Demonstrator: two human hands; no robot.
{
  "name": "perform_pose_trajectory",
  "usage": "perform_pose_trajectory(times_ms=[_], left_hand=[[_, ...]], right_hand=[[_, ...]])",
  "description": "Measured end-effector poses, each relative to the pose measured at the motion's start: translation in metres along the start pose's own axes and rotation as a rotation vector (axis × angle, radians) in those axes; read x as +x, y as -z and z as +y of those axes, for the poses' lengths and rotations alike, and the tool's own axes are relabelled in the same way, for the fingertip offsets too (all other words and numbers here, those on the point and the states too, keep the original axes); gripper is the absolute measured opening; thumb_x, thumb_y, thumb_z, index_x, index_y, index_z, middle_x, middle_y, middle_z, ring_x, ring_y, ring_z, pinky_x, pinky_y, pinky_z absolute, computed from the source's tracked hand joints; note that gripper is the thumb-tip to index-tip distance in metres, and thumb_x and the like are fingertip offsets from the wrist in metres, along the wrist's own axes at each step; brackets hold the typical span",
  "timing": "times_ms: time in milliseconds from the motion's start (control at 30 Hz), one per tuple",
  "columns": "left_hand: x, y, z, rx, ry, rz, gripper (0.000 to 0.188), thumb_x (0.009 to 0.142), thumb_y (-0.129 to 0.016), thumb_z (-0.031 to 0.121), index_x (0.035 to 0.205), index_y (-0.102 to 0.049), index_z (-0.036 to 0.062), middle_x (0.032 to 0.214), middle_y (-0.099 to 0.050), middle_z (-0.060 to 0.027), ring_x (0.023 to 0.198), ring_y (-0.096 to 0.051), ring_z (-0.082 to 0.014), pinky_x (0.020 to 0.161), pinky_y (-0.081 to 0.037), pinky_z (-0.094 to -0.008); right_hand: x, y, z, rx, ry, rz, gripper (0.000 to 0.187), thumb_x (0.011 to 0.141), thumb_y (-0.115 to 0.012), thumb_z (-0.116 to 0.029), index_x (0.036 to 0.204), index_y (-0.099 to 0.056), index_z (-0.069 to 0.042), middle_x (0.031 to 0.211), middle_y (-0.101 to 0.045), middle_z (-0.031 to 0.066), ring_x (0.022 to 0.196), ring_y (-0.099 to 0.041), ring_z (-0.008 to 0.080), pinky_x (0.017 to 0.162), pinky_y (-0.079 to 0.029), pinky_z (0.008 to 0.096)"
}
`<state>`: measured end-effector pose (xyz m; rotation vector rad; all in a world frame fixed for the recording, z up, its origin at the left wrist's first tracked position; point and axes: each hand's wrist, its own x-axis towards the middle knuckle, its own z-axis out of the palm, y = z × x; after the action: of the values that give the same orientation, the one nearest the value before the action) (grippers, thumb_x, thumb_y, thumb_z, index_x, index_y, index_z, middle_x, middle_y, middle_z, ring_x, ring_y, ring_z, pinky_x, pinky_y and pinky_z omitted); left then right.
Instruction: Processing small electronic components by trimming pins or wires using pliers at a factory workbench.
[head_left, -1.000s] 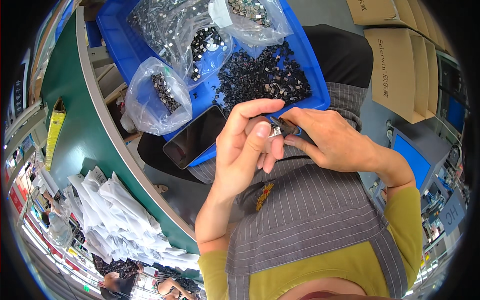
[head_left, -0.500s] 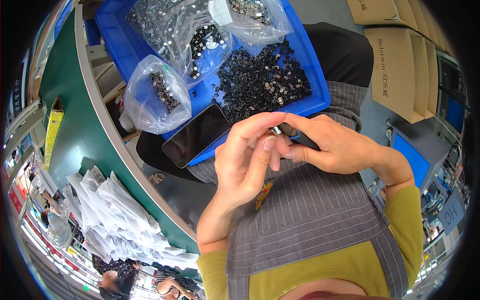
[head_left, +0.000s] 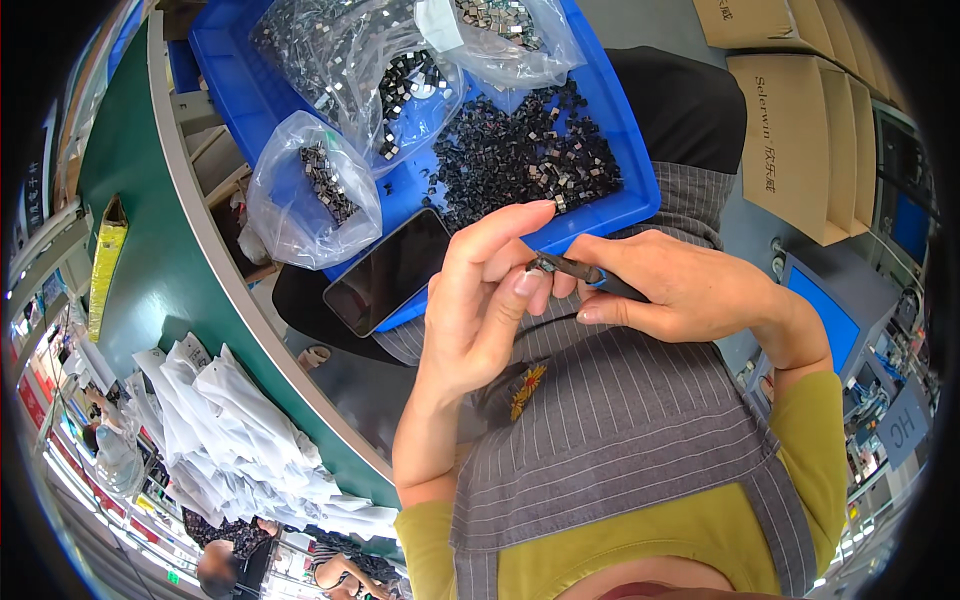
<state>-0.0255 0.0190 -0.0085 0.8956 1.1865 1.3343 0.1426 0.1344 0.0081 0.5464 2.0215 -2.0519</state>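
Left index finger [head_left: 510, 222] lifted: my left hand [head_left: 470, 305] pinches a small part [head_left: 536, 265] nearside of the blue tray [head_left: 628, 206], right hand [head_left: 690, 288] grips pliers [head_left: 597, 276]; likely mid-plier-work, next needs steady hold.

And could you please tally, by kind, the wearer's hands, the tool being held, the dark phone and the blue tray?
Hands: 2 (left hand, right hand)
Hand tool: 1
Dark phone: 1
Blue tray: 1
Total: 5
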Motion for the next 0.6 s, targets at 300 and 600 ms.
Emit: perform_pose_trajectory(times_ms=[300, 600], left_hand=[[0.003, 0.006, 0.002, 0.059, 0.100, -0.059, 0.039, 0.090, -0.046, -0.006, 0.128, -0.043, 0.0007, 0.079, -0.061, -0.0077, 0.065, -0.049, -0.0088, 0.061, -0.042, -0.0225], [0.004, 0.003, 0.008, 0.038, 0.269, 0.037, 0.032, 0.096, -0.050, 0.012, 0.125, -0.045, -0.0019, 0.067, -0.054, -0.0017, 0.057, -0.044, -0.0055, 0.052, -0.036, -0.0188]], right_hand=[[0.001, 0.008, -0.011, -0.037, -0.143, -0.122, 0.036, 0.094, -0.050, -0.027, 0.114, -0.043, 0.003, 0.107, -0.060, 0.0184, 0.100, -0.057, 0.0378, 0.083, -0.044, 0.0431], [0.001, -0.004, -0.002, 0.005, -0.148, -0.032, 0.035, 0.095, -0.050, -0.028, 0.113, -0.044, 0.001, 0.101, -0.060, 0.0207, 0.098, -0.056, 0.0390, 0.081, -0.043, 0.0447]])
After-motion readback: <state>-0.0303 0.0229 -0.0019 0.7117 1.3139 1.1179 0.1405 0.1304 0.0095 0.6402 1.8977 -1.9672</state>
